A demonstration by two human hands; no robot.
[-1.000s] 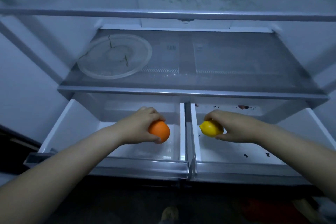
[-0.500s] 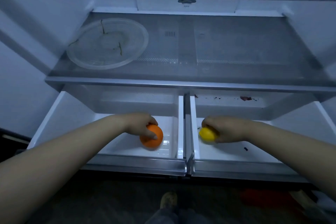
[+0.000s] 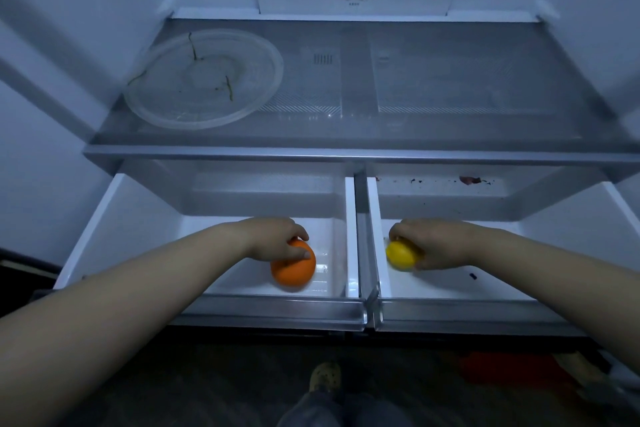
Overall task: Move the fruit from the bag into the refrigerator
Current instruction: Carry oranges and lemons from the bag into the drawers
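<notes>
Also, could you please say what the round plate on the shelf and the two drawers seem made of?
Round plate: likely clear glass or plastic; the shelf shows through it. Left drawer and right drawer: probably smooth white plastic, with see-through glossy fronts.

Looking down into an open white refrigerator [image 3: 41, 121]. Beneath a clear glass shelf [image 3: 467, 80], two white plastic drawers are pulled out side by side. In the left drawer [image 3: 114, 229], the left hand [image 3: 273, 239] grips a round orange fruit [image 3: 294, 270] from above, low near the drawer's inner wall. In the right drawer [image 3: 571, 232], the right hand [image 3: 438, 246] curls over an oval yellow lemon [image 3: 398, 255], also close to the inner wall; dark crumbs [image 3: 472, 276] lie nearby. On the shelf's left sits a clear round plate [image 3: 162, 106] with thin green stems [image 3: 229, 88]. A shoe [image 3: 325, 376] shows on the dark floor below.
</notes>
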